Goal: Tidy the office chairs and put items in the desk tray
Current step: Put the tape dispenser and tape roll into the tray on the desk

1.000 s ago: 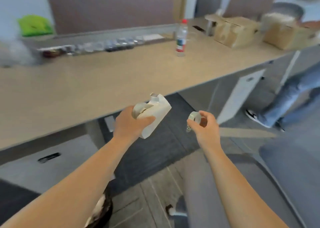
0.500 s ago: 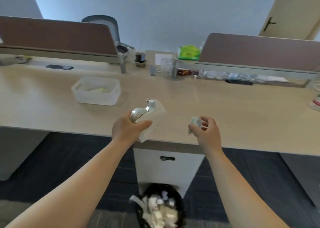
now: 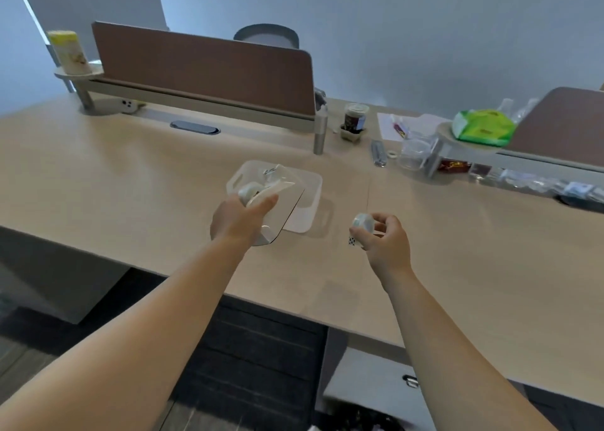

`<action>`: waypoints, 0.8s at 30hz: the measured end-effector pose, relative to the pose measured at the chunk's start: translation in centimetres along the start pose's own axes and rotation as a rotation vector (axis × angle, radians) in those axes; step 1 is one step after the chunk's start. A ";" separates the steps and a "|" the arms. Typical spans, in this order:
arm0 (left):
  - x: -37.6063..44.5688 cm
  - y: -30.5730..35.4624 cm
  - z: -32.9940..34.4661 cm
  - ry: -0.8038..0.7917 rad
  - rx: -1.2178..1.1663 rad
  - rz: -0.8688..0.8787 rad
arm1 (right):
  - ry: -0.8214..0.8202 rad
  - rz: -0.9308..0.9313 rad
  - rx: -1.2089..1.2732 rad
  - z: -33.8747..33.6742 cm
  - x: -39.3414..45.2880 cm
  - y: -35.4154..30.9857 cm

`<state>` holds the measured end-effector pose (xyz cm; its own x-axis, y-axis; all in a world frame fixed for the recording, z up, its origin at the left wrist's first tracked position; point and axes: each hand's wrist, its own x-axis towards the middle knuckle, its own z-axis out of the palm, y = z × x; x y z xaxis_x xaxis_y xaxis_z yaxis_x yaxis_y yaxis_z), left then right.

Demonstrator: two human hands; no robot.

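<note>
My left hand (image 3: 238,219) grips a white tape dispenser (image 3: 277,198) and holds it over the near left part of a white plastic desk tray (image 3: 307,198) on the wooden desk. The dispenser is blurred and hides much of the tray's inside. My right hand (image 3: 384,237) is to the right of the tray, above the bare desk, pinching a small roll of tape (image 3: 361,224) between thumb and fingers. An office chair's grey back (image 3: 266,35) shows behind the brown divider panel.
A brown divider (image 3: 202,67) runs across the desk's far side. To the right are a dark jar (image 3: 354,120), papers (image 3: 402,125), a clear cup (image 3: 415,152) and a green packet (image 3: 482,128) on a small shelf. A canister (image 3: 68,51) stands far left. A bin shows below the desk edge.
My view has swung left and closer to the desk. My left hand has carried the tape dispenser forward over the tray. My right hand, with the tape roll, has moved out over the desk.
</note>
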<state>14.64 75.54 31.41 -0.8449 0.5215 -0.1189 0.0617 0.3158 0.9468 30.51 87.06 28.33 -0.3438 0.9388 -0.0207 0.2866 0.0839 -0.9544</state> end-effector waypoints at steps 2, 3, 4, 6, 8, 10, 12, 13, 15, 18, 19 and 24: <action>3.0 0.5 0.7 -0.005 -0.016 -0.004 | -0.004 -0.001 0.006 1.5 2.6 0.0; 4.7 0.7 1.2 0.002 -0.013 -0.019 | -0.006 0.001 0.012 2.2 4.1 0.1; 6.3 0.9 1.7 0.012 -0.010 -0.046 | -0.004 0.007 0.019 2.7 5.6 0.2; 9.6 1.4 3.2 -0.002 0.024 -0.100 | 0.004 0.013 0.034 3.7 9.0 0.5; 12.9 1.7 4.9 -0.043 0.119 -0.132 | 0.014 0.028 0.037 4.5 12.4 0.9; 15.5 1.9 6.6 -0.099 0.220 -0.175 | 0.022 0.055 0.037 5.3 15.3 1.3; 17.7 1.8 8.2 -0.159 0.305 -0.222 | 0.028 0.082 0.041 6.0 17.7 1.9; 18.5 1.6 8.9 -0.185 0.325 -0.248 | 0.027 0.094 0.045 6.3 18.6 2.1; 19.8 1.3 10.1 -0.229 0.355 -0.301 | 0.017 0.116 0.056 7.0 20.1 2.6; 21.2 0.9 11.2 -0.295 0.450 -0.343 | 0.006 0.147 0.073 7.8 21.6 3.3; 21.6 0.8 11.5 -0.310 0.479 -0.343 | 0.004 0.154 0.076 8.0 21.9 3.4; 23.0 -0.4 13.4 -0.356 0.589 -0.309 | -0.010 0.171 0.064 8.9 23.0 4.0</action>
<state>2.34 98.05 24.26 -0.6531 0.5335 -0.5375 0.2084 0.8089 0.5497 15.80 106.06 21.41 -0.3039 0.9342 -0.1870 0.2845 -0.0983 -0.9536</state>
